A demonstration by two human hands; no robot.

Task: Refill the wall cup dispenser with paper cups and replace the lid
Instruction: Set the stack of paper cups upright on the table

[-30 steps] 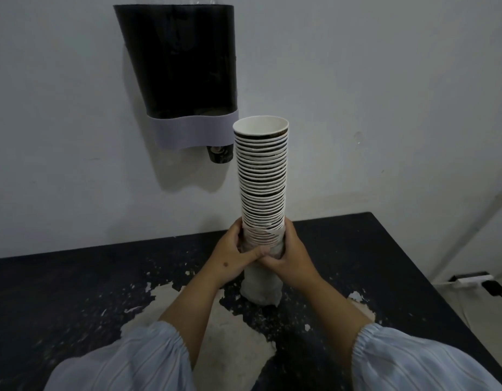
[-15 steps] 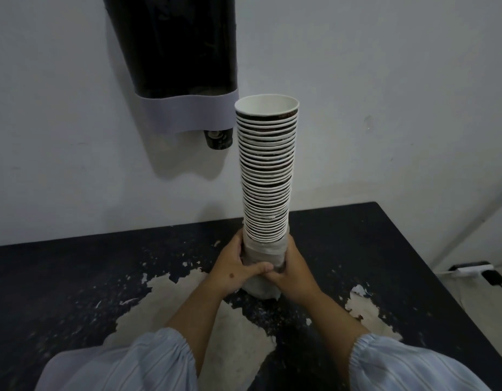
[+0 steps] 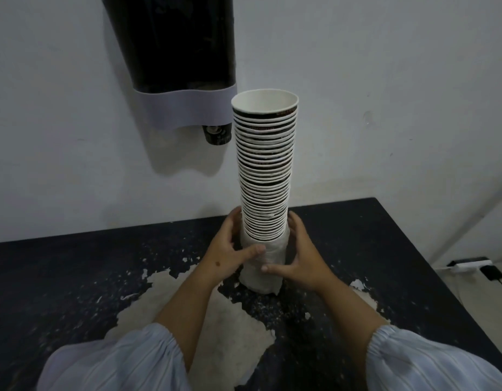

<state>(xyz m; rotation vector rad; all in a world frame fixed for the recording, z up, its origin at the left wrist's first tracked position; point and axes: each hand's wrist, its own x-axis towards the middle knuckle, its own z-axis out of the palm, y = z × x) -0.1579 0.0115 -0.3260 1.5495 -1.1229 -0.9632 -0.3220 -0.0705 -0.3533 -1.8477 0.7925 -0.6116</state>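
Observation:
A tall stack of paper cups point(image 3: 265, 167) stands upright on the dark table point(image 3: 74, 272), mouths up, with a bunched plastic wrapper point(image 3: 262, 266) around its base. My left hand point(image 3: 230, 249) wraps the wrapper from the left, thumb across the front. My right hand point(image 3: 302, 256) holds it from the right, fingers spread on the plastic. The black wall cup dispenser point(image 3: 176, 46) with a grey band point(image 3: 184, 108) hangs on the wall up left; one cup bottom point(image 3: 217, 134) pokes out below. No lid is in view.
The table's dark coating has peeled to pale patches point(image 3: 193, 314) near me. The white wall point(image 3: 385, 80) is just behind the table. At the right, on the floor, lie a power strip point(image 3: 469, 265) and a plug with cable.
The view has shifted closer and higher on the stack. The wrapper has slid further down the stack, and my right hand's fingers have loosened and spread on it.

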